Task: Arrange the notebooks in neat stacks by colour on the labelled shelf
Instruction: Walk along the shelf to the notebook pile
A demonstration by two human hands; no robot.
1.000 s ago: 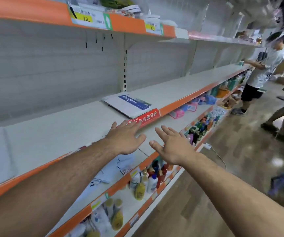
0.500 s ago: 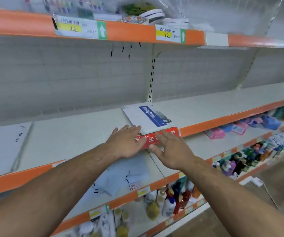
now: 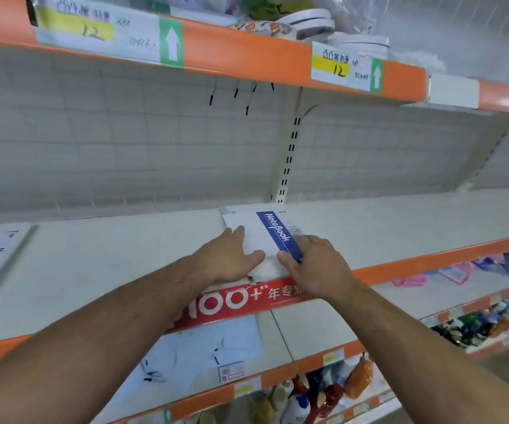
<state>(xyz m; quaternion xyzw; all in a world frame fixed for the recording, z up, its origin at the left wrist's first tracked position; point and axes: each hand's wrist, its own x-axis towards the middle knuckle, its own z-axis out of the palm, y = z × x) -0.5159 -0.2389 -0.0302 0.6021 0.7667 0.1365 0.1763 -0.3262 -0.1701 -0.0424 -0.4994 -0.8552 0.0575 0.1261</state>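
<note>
Both hands (image 3: 232, 258) (image 3: 319, 266) on white notebook (image 3: 258, 232)

A second ago both hands hovered, fingers spread, short of the cream metal shelf (image 3: 124, 255). Now the left hand (image 3: 232, 255) lies flat on the left half of the white notebook with a blue title band (image 3: 256, 237), and the right hand (image 3: 317, 270) sits at its right edge with the thumb on the band; whether its fingers curl under is unclear. The view has swung left and closer, so the people at the right of the frame are gone and the red printed strip (image 3: 241, 301) on the shelf edge fills the lower centre.
</note>
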